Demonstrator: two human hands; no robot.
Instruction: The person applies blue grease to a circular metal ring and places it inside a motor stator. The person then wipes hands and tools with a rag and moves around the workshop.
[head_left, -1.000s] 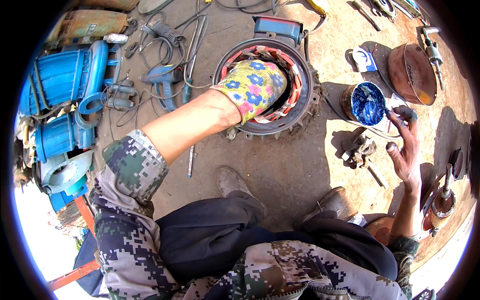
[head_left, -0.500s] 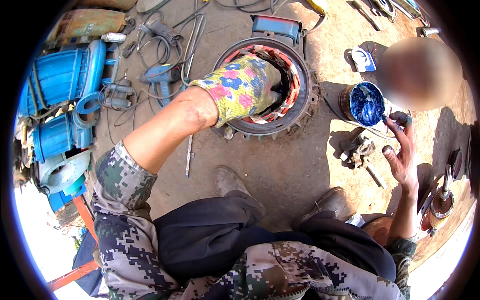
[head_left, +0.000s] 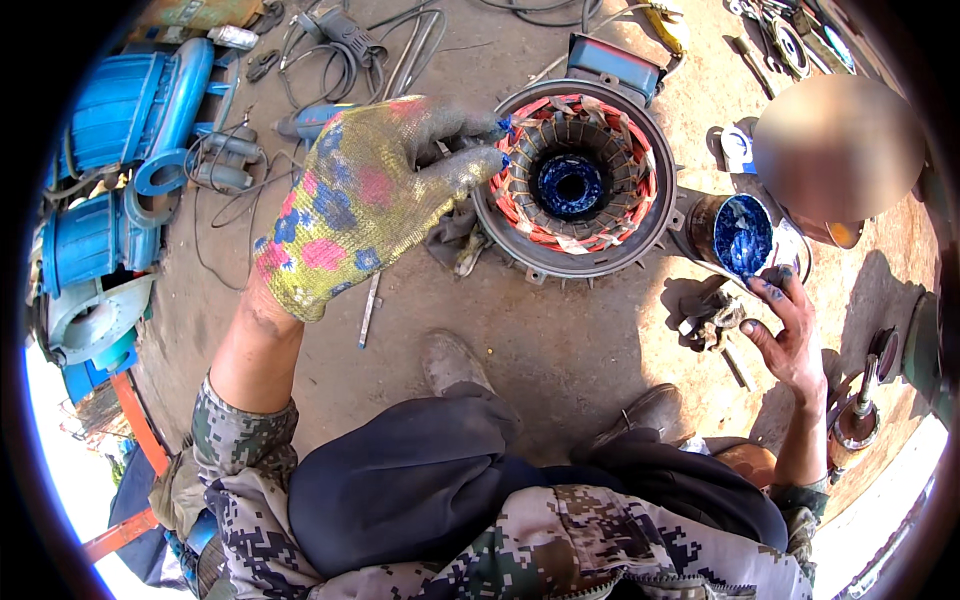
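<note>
My floral-gloved left hand, bare right hand: thumbs, fingers apart. Round brown metal tin at right: likely weighty, grease-slick; grip outer wall.

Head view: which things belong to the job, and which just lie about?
Seemingly in use:
yellow floral fabric glove
round dark metal housing
round open metal tin
thick blue paste

Seemingly idle:
ribbed blue metal casing
thin straight metal rod

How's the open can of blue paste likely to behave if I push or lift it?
The can would probably feel stiff, since its wall looks rigid. Its rim may be slippery: blue paste coats the inside, and blue smears show on the right hand. Being round, it could roll if knocked over.
</note>
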